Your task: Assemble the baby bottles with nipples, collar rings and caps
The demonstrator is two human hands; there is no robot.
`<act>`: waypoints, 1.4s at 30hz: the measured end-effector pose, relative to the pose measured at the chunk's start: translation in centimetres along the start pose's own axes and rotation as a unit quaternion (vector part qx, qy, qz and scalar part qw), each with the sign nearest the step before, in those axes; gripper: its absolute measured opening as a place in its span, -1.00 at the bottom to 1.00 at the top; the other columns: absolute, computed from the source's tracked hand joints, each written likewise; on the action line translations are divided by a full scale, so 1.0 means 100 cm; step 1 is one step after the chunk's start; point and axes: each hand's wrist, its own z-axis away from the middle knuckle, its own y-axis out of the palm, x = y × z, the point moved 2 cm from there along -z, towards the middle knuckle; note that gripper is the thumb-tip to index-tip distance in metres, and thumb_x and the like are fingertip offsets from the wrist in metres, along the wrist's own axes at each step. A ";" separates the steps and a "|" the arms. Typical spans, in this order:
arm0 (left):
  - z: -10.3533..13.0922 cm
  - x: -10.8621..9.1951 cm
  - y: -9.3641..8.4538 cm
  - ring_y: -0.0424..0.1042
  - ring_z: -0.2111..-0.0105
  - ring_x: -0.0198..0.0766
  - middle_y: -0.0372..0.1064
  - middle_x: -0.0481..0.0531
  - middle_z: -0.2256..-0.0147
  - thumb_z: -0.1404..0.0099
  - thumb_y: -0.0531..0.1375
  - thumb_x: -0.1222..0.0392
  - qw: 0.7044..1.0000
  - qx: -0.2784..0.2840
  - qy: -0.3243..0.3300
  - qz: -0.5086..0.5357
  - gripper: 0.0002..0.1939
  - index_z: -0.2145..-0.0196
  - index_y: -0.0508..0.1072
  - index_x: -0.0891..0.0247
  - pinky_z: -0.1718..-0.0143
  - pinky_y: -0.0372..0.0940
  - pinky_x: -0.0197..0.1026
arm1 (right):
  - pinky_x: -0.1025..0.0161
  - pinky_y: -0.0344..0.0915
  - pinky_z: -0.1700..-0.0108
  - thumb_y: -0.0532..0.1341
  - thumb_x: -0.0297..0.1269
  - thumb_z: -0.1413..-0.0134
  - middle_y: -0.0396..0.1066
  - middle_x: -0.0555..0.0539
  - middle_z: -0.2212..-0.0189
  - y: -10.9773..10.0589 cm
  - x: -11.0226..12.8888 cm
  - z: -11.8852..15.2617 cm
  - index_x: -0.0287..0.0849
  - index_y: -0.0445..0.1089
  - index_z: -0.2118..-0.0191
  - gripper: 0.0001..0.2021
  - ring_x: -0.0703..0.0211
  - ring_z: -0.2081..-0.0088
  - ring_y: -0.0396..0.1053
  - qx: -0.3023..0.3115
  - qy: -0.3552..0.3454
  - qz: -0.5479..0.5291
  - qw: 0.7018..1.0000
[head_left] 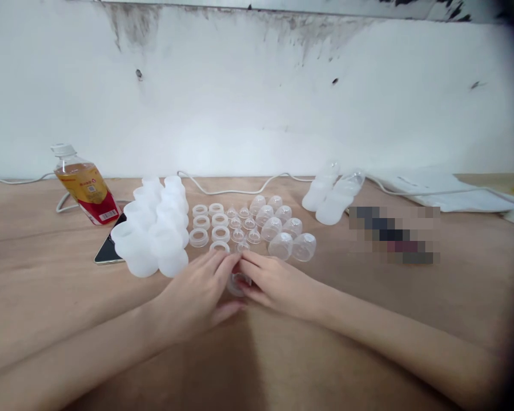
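Observation:
My left hand (197, 288) and my right hand (278, 282) meet at the front of the rows of bottle parts. Between their fingers is a clear bottle collar ring (236, 287), partly covered; whether a teat sits in it I cannot make out. Just beyond my fingertips lies a clear teat (243, 246), and beside it a white collar ring (219, 246). Several more collar rings (199, 237) and teats (253, 236) stand in rows behind. Clear domed caps (280, 245) are lined up to the right, and frosted bottle bodies (142, 257) stand upright in a group to the left.
A drink bottle (88, 188) and a dark phone (109, 251) are at the left. Two capped baby bottles (334, 202) stand at the back right, near a blurred-out object (394, 234) and white sheets (437, 194). A white cable (235, 192) runs along the wall.

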 end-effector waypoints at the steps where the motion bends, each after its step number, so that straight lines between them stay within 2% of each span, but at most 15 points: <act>1: 0.000 -0.001 0.009 0.30 0.25 -0.19 0.30 0.09 0.24 -0.17 0.11 0.07 0.999 0.026 -0.019 0.029 -0.66 0.17 0.20 0.33 0.27 0.24 -0.18 | 0.30 0.25 0.41 0.05 -0.41 -0.05 0.29 -0.15 0.36 0.003 0.001 0.000 -0.36 0.29 0.30 -0.86 0.22 0.41 0.29 -0.014 -0.003 0.001 1.000; 4: -0.002 0.003 0.019 0.32 0.32 -0.19 0.34 0.03 0.33 -0.16 0.12 0.08 0.995 0.071 -0.062 0.046 -0.75 0.30 0.25 0.31 0.32 0.22 -0.16 | 0.33 0.21 0.46 0.02 -0.43 -0.06 0.30 -0.10 0.42 0.006 0.003 0.001 -0.33 0.29 0.37 -0.88 0.26 0.46 0.25 -0.037 -0.016 0.001 0.999; 6: -0.003 0.006 0.013 0.33 0.33 -0.18 0.36 0.02 0.33 -0.13 0.16 0.10 0.993 0.090 -0.068 0.027 -0.74 0.28 0.26 0.30 0.32 0.21 -0.16 | 0.35 0.20 0.44 0.02 -0.43 -0.07 0.31 -0.08 0.42 0.002 0.002 0.001 -0.31 0.28 0.37 -0.88 0.28 0.45 0.26 -0.029 -0.019 -0.036 0.999; 9: -0.002 0.008 0.003 0.33 0.31 -0.20 0.37 0.01 0.31 -0.08 0.20 0.17 0.992 0.118 -0.040 -0.026 -0.75 0.27 0.30 0.28 0.31 0.18 -0.18 | 0.41 0.19 0.38 0.03 -0.41 -0.08 0.34 -0.03 0.40 -0.011 -0.003 0.001 -0.27 0.28 0.34 -0.89 0.33 0.40 0.28 -0.003 -0.005 -0.096 0.995; 11: 0.002 0.009 -0.001 0.33 0.31 -0.19 0.38 -0.01 0.36 -0.08 0.19 0.17 0.988 0.123 -0.027 -0.091 -0.83 0.35 0.35 0.26 0.31 0.16 -0.18 | 0.40 0.18 0.36 0.05 -0.40 -0.07 0.36 -0.03 0.37 -0.020 -0.009 0.001 -0.25 0.28 0.31 -0.90 0.32 0.38 0.30 0.020 0.013 -0.076 0.997; 14: 0.007 0.011 -0.002 0.31 0.32 -0.13 0.39 0.03 0.43 -0.06 0.19 0.19 0.972 0.103 -0.017 -0.212 -0.89 0.45 0.40 0.29 0.32 0.13 -0.15 | 0.31 0.15 0.37 0.07 -0.33 -0.05 0.37 -0.07 0.41 -0.030 -0.017 0.002 -0.25 0.30 0.34 -0.88 0.19 0.34 0.30 0.051 0.040 0.063 0.996; 17: 0.010 0.011 0.000 0.29 0.27 -0.08 0.39 0.14 0.34 -0.06 0.17 0.30 0.947 0.057 0.025 -0.314 -0.88 0.39 0.44 0.36 0.31 0.12 -0.12 | 0.25 0.11 0.36 0.11 -0.28 -0.02 0.35 -0.11 0.48 -0.029 -0.023 0.002 -0.25 0.31 0.38 -0.86 0.10 0.32 0.28 0.056 0.049 0.199 0.977; 19: 0.010 0.011 0.001 0.29 0.27 -0.06 0.37 0.20 0.31 -0.06 0.14 0.36 0.933 0.024 0.040 -0.356 -0.85 0.37 0.45 0.40 0.30 0.13 -0.11 | 0.24 0.09 0.34 0.13 -0.29 0.00 0.35 -0.12 0.49 -0.024 -0.025 0.002 -0.26 0.31 0.39 -0.87 0.08 0.32 0.27 0.048 0.055 0.249 0.966; 22: 0.007 0.012 -0.001 0.29 0.32 -0.08 0.36 0.19 0.35 -0.06 0.09 0.42 0.920 -0.015 0.028 -0.392 -0.83 0.39 0.46 0.42 0.31 0.13 -0.11 | 0.23 0.06 0.32 0.14 -0.32 0.02 0.35 -0.14 0.48 -0.015 -0.028 0.002 -0.27 0.31 0.42 -0.89 0.06 0.31 0.27 0.028 0.053 0.292 0.955; 28: 0.004 0.015 -0.001 0.30 0.30 -0.09 0.37 0.19 0.31 -0.09 -0.01 0.51 0.907 -0.074 0.027 -0.413 -0.73 0.40 0.47 0.39 0.31 0.15 -0.13 | 0.21 0.02 0.32 0.13 -0.38 0.02 0.34 -0.13 0.47 -0.009 -0.035 0.002 -0.26 0.30 0.44 -0.93 0.05 0.34 0.24 -0.013 0.048 0.333 0.942; 36: 0.001 0.022 0.003 0.30 0.21 0.01 0.35 0.24 0.25 -0.15 -0.05 0.50 0.925 -0.039 -0.022 -0.377 -0.72 0.38 0.43 0.37 0.23 0.17 -0.03 | 0.16 0.08 0.26 0.07 -0.35 -0.03 0.32 -0.20 0.35 -0.013 -0.033 0.001 -0.29 0.32 0.33 -0.86 -0.01 0.26 0.23 -0.004 0.054 0.303 0.951; 39: 0.000 0.023 0.003 0.29 0.17 0.04 0.35 0.27 0.23 -0.15 -0.06 0.50 0.937 -0.047 -0.032 -0.346 -0.71 0.36 0.43 0.37 0.21 0.17 0.01 | 0.14 0.11 0.21 0.06 -0.28 -0.06 0.30 -0.23 0.24 -0.027 -0.036 0.000 -0.28 0.32 0.26 -0.80 -0.03 0.18 0.22 -0.026 0.068 0.269 0.960; 42: 0.000 0.024 0.003 0.29 0.16 0.05 0.34 0.27 0.22 -0.15 -0.06 0.50 0.936 -0.043 -0.028 -0.349 -0.71 0.33 0.42 0.38 0.20 0.18 0.01 | 0.09 0.11 0.14 0.03 -0.25 -0.08 0.22 -0.28 0.12 -0.059 -0.050 0.003 -0.27 0.29 0.17 -0.75 -0.06 0.10 0.18 -0.104 0.113 0.260 0.953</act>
